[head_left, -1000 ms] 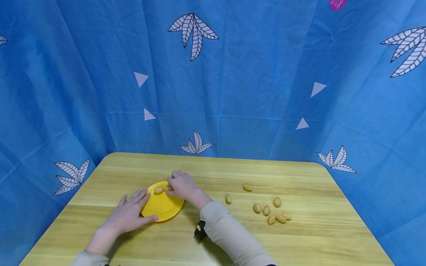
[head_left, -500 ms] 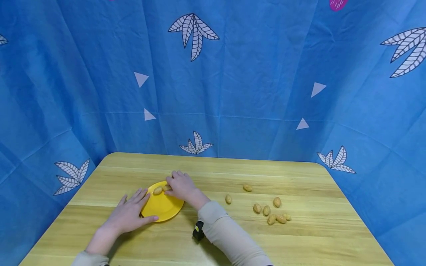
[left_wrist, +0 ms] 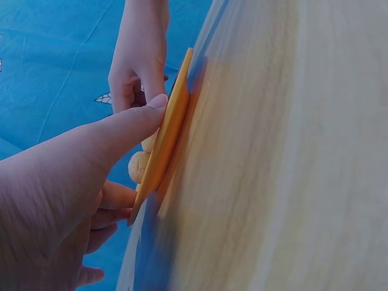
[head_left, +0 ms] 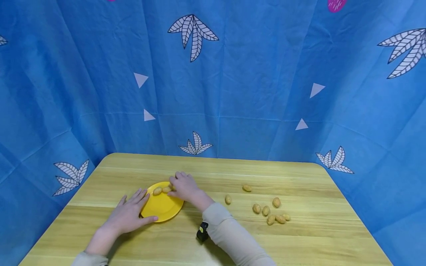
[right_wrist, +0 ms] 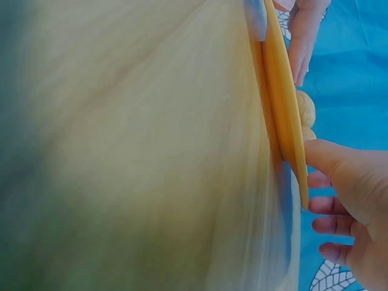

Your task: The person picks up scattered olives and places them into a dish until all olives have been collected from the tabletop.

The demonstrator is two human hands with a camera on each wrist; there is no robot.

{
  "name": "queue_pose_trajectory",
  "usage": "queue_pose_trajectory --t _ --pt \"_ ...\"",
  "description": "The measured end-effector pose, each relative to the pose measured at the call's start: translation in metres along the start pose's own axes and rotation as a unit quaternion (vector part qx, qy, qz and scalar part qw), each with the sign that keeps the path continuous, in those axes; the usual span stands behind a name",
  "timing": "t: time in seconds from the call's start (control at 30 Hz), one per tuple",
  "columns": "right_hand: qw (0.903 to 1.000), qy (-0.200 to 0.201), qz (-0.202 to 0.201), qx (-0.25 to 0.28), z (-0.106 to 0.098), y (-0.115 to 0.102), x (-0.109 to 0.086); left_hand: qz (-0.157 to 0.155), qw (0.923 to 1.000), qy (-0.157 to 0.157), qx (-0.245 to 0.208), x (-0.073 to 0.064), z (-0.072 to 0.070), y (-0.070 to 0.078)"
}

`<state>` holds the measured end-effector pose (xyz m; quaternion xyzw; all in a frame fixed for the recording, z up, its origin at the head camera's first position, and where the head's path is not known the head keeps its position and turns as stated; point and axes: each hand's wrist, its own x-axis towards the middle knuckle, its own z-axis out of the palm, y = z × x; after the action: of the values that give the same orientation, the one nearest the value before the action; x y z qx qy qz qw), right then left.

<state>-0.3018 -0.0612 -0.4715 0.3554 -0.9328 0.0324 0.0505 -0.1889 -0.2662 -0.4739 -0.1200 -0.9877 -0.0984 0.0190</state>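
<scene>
Head: tan nut-like piece (head_left: pixel 173 188) is pinched by the right hand (head_left: pixel 187 187), just right of two loose pieces (head_left: pixel 157 191), on the yellow plate's (head_left: pixel 162 210) far side. Left wrist: plate is spanned by left hand (left_wrist: pixel 63 173), thumb and fingers apart. Right wrist: pinched piece is hidden.

No lettering, label, brand, number or sign can be read (in any of the three views).

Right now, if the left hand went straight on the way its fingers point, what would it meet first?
Most likely the leftmost tan oval on the plate, just beyond the left hand's index fingertip; the fingers' height over it is unclear.
</scene>
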Motion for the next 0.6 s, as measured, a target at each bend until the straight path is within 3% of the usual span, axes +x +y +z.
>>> queue_pose_trajectory --t 0.6 --pt "0.9997 -0.006 -0.022 -0.009 -0.01 0.01 -0.025 0.001 1.0 -0.002 0.003 0.0 -0.001 0.0"
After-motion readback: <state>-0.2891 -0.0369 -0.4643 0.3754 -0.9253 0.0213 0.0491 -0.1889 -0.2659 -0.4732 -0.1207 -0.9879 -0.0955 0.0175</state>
